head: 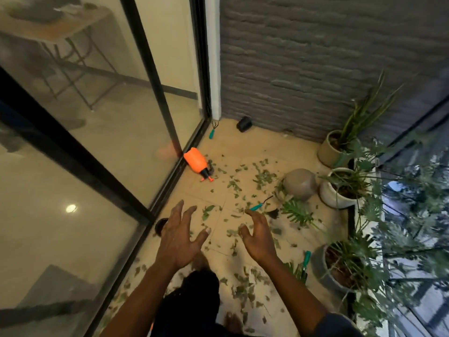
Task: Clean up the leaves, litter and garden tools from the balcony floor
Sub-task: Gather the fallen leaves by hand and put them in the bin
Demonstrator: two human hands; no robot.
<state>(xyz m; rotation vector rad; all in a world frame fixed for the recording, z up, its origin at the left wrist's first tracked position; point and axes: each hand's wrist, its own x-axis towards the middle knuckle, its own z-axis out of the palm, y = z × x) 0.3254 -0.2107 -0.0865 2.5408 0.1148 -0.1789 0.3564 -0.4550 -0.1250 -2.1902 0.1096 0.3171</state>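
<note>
Beige floor tiles (245,147) are strewn with torn green leaves (263,177), thickest around a toppled round grey pot (300,183), which is taken as the landmark. Well to the left of that pot, an orange plastic spray bottle (195,162) is seen lying on its side against the black frame of the sliding glass door (167,117). Just below and left of the pot, a teal-handled hand tool (258,205) is lying among the leaves, with a spilled broad-leaved plant (297,211) directly below the pot. Further behind and left of the pot, in the corner by the grey brick wall (315,57), a small teal-handled garden fork (213,131) and a black cylindrical object (243,124) are found. Another teal-handled tool (306,259) is seen well below the pot, beside a grey potted plant (340,266).

Both hands are held out above the floor, below and left of the pot. The left hand (181,235) is spread wide with nothing in it. The right hand (258,235) is held with fingers parted and curled, also holding nothing.
</note>
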